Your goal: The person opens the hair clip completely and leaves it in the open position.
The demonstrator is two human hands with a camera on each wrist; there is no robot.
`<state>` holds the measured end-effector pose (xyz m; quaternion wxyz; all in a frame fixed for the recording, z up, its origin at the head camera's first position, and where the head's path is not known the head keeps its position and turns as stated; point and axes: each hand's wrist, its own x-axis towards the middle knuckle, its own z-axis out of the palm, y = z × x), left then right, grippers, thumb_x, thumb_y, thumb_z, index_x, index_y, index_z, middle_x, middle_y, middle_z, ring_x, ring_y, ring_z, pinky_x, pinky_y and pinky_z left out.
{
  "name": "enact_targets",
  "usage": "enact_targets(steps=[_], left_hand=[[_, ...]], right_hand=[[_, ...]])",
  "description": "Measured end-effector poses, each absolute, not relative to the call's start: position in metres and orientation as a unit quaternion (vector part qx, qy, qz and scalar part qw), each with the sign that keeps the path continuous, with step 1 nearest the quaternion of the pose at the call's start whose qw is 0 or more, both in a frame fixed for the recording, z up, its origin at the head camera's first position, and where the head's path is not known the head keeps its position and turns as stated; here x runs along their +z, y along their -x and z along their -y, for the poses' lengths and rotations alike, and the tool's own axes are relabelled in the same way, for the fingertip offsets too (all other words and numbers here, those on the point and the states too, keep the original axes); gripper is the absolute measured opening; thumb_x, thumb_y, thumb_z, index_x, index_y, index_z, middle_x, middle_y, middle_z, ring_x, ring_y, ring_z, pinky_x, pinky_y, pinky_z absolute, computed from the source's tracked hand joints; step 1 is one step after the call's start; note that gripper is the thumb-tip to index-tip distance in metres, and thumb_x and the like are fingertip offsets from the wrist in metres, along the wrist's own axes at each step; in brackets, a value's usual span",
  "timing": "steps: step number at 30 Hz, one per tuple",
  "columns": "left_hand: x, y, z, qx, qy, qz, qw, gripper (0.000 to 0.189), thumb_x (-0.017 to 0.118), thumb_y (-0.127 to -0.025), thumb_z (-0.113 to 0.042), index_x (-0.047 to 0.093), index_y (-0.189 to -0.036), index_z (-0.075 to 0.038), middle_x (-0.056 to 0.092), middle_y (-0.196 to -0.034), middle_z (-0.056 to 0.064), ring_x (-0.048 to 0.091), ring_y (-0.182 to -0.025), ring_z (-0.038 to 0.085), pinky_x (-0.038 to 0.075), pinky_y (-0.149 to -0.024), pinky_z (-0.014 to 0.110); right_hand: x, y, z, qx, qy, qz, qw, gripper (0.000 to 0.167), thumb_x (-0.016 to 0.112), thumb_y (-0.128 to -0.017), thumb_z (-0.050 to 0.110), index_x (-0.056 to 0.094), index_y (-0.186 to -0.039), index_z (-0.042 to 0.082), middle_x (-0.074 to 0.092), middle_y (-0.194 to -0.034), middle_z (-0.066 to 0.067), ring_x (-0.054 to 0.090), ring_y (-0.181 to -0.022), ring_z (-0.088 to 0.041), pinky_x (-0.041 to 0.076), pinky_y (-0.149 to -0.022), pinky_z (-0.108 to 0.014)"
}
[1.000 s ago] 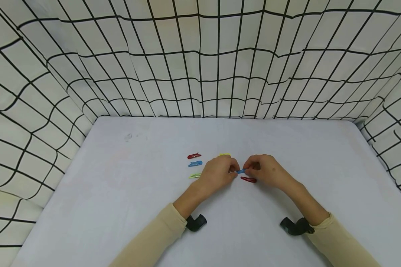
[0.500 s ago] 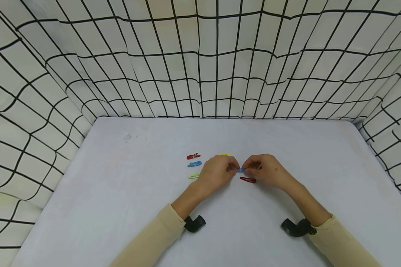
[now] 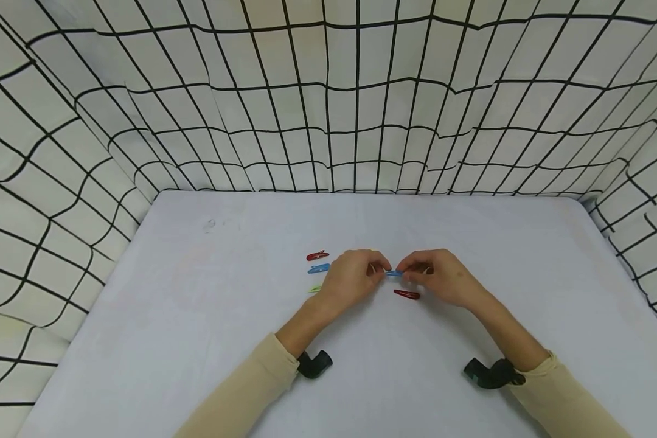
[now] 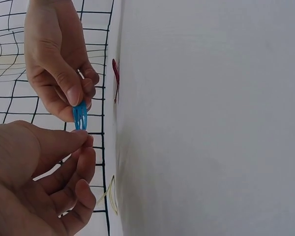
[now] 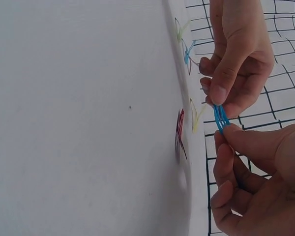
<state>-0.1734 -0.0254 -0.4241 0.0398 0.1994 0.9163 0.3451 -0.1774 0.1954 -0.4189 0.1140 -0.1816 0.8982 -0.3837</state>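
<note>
A blue snap hair clip (image 3: 393,273) is held above the table between both hands. My left hand (image 3: 356,277) pinches one end between thumb and forefinger. The other end is pinched by my right hand (image 3: 440,277). Slots between the clip's bars show in the left wrist view. Below the hands lies a dark red hair clip (image 3: 407,294). Left of my left hand are a red clip (image 3: 317,255), a second blue clip (image 3: 319,268) and a green clip (image 3: 314,289), partly covered by the hand. A yellow clip (image 5: 194,118) shows in the right wrist view.
The clips lie on a white-covered table (image 3: 197,340). White walls with black netting (image 3: 356,103) rise behind the table and at both sides. A black curved piece (image 3: 314,365) sits at the left wrist, and a similar one (image 3: 493,373) at the right.
Both hands have moved slightly away from the body with the blue hair clip between them. The yellow clip is now hidden behind the left hand in the head view.
</note>
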Motion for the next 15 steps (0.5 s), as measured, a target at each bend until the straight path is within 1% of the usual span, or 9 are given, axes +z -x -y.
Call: enact_targets(steps=[7,9,15], left_hand=[[-0.4224,0.1734,0.026,0.356,-0.187,-0.915,0.033,0.013,0.075,-0.096,-0.012,0.081,-0.107,-0.016,0.078,-0.096,-0.002,0.064,-0.083,0.011,0.051,-0.07,0.021],[-0.4218,0.1733,0.0268,0.361,-0.188,-0.913,0.032,0.013,0.075,-0.096,-0.012,0.081,-0.106,-0.016,0.078,-0.098,-0.002,0.064,-0.082,0.01,0.05,-0.069,0.021],[-0.4209,0.1723,0.0301,0.383,-0.194,-0.903,0.025,0.013,0.076,-0.095,-0.01,0.082,-0.105,-0.015,0.079,-0.101,-0.001,0.062,-0.079,0.01,0.046,-0.064,0.019]], right_hand=[[-0.4162,0.1767,-0.1948,-0.397,0.181,-0.894,0.103,0.011,0.071,-0.098,0.009,0.078,-0.106,0.013,0.077,-0.105,-0.005,0.063,-0.088,-0.017,0.051,-0.073,-0.027],[-0.4163,0.1767,-0.1944,-0.4,0.183,-0.893,0.099,0.012,0.071,-0.098,0.009,0.078,-0.107,0.012,0.077,-0.107,-0.006,0.063,-0.089,-0.017,0.051,-0.073,-0.026],[-0.4156,0.1759,-0.1923,-0.401,0.185,-0.893,0.089,0.014,0.071,-0.098,0.009,0.078,-0.11,0.011,0.078,-0.105,-0.005,0.061,-0.088,-0.017,0.051,-0.075,-0.027]])
